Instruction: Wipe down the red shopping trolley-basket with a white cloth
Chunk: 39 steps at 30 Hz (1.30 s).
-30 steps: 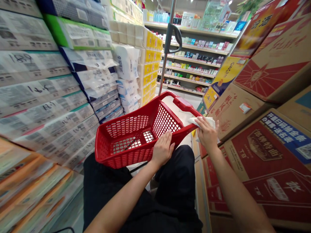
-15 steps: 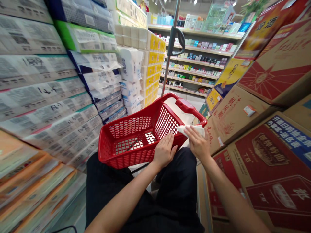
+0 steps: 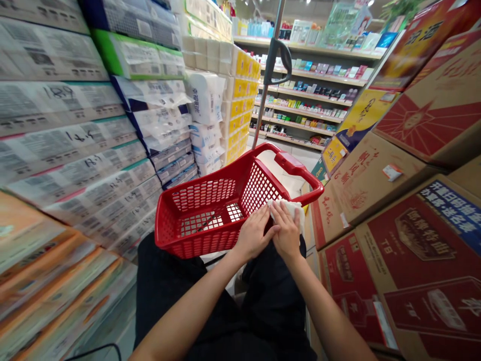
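Observation:
A red plastic shopping basket [image 3: 210, 188] with lattice walls stands in front of my knees, nothing lying in it. My left hand [image 3: 254, 231] grips its near rim, fingers laid over the edge and thumb out to the right. Right beside it, my right hand [image 3: 284, 228] presses a folded white cloth [image 3: 296, 208] against the rim near the corner. The cloth's underside is hidden beneath my fingers. Above the basket's right end rises its red carrying handle [image 3: 296, 168], free of both hands. A metal pull rod [image 3: 265, 100] with a grey grip [image 3: 276, 62] stands up behind.
Stacked tissue packs [image 3: 75, 130] wall the left side, with orange packs [image 3: 48, 281] lower down. Cardboard drink cartons [image 3: 421, 250] crowd the right. Behind the basket are yellow-and-white paper packs [image 3: 238, 105] and shelves of small boxed goods [image 3: 311, 90].
My right hand has slid the cloth left and slightly down along the rim, up against my left hand. The left hand stays on the rim; the view has shifted slightly.

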Each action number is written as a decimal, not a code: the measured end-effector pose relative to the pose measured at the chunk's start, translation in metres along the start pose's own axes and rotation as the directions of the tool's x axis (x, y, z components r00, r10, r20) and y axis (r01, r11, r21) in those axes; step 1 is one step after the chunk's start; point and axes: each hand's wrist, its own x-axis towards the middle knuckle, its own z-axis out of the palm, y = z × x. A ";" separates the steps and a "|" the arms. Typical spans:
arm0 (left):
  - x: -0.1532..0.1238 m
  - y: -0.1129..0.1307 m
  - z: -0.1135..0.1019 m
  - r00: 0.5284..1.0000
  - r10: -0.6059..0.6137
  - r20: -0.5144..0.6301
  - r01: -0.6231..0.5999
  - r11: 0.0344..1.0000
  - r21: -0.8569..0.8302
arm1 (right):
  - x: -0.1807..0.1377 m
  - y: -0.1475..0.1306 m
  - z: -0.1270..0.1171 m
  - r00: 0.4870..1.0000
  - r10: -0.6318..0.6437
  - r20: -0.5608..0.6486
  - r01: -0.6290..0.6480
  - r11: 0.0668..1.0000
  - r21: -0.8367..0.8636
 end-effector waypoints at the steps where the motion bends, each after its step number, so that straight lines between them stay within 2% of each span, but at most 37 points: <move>1: 0.000 0.000 -0.001 1.000 0.001 0.007 -0.001 1.000 -0.001 | -0.001 -0.001 -0.001 0.999 -0.039 0.022 0.039 0.999 0.001; 3: 0.000 0.000 0.000 1.000 0.009 0.012 -0.009 1.000 0.000 | 0.001 0.010 -0.009 0.992 -0.114 0.057 0.115 0.993 -0.014; 6: -0.001 0.000 0.001 1.000 0.014 0.007 -0.014 1.000 0.009 | 0.012 0.051 -0.029 0.982 -0.180 0.058 0.183 0.981 -0.057; 8: -0.001 0.000 0.002 1.000 0.012 0.008 -0.012 1.000 0.018 | 0.022 0.085 -0.041 0.989 -0.149 0.014 0.149 0.985 -0.088; 10: -0.001 0.000 0.003 1.000 0.011 0.012 -0.011 1.000 0.026 | 0.032 0.114 -0.049 0.997 -0.068 -0.045 0.063 0.992 -0.109; 12: -0.001 0.001 0.003 1.000 0.008 0.016 -0.008 1.000 0.029 | 0.039 0.128 -0.049 0.994 0.040 -0.101 -0.051 0.993 -0.108; 14: -0.001 0.001 0.003 1.000 0.002 0.018 -0.002 1.000 0.026 | 0.041 0.122 -0.041 0.976 0.147 -0.160 -0.165 0.981 -0.103; 17: -0.002 0.001 0.003 1.000 -0.002 0.017 0.001 1.000 0.022 | 0.033 0.079 -0.020 0.959 0.194 -0.208 -0.222 0.968 -0.118; 20: -0.002 0.000 0.003 1.000 0.014 0.023 -0.014 1.000 0.024 | 0.017 0.028 -0.001 0.982 0.104 -0.156 -0.120 0.988 -0.099; 22: -0.002 0.000 0.002 0.999 0.020 0.031 -0.021 0.999 0.028 | 0.006 0.009 0.003 0.996 0.016 -0.083 -0.022 0.997 -0.071; 24: -0.002 0.000 0.001 0.999 0.019 0.035 -0.021 0.999 0.032 | 0.000 0.011 -0.002 0.996 -0.085 -0.010 0.085 0.995 -0.053; 27: -0.001 0.000 0.001 0.999 0.016 0.029 -0.017 0.999 0.034 | 0.004 0.046 -0.021 0.984 -0.175 0.032 0.177 0.982 -0.067; 29: -0.001 0.001 0.001 1.000 0.016 0.021 -0.017 0.999 0.030 | 0.015 0.078 -0.035 0.989 -0.144 -0.012 0.142 0.984 -0.104; 31: -0.001 0.001 0.001 1.000 0.015 0.019 -0.016 1.000 0.026 | 0.028 0.104 -0.045 0.995 -0.064 -0.078 0.053 0.989 -0.137; 33: -0.001 0.000 0.002 1.000 0.012 0.024 -0.013 1.000 0.023 | 0.039 0.114 -0.047 0.992 0.032 -0.124 -0.051 0.987 -0.153; 35: -0.001 0.000 0.002 1.000 0.005 0.028 -0.006 1.000 0.023 | 0.044 0.105 -0.040 0.978 0.122 -0.169 -0.150 0.975 -0.163; 37: -0.002 0.000 0.002 1.000 0.004 0.027 -0.005 1.000 0.023 | 0.041 0.080 -0.026 0.962 0.182 -0.203 -0.218 0.961 -0.171; 39: -0.003 0.000 0.003 1.000 0.011 0.020 -0.012 1.000 0.022 | 0.031 0.048 -0.010 0.965 0.177 -0.196 -0.211 0.963 -0.170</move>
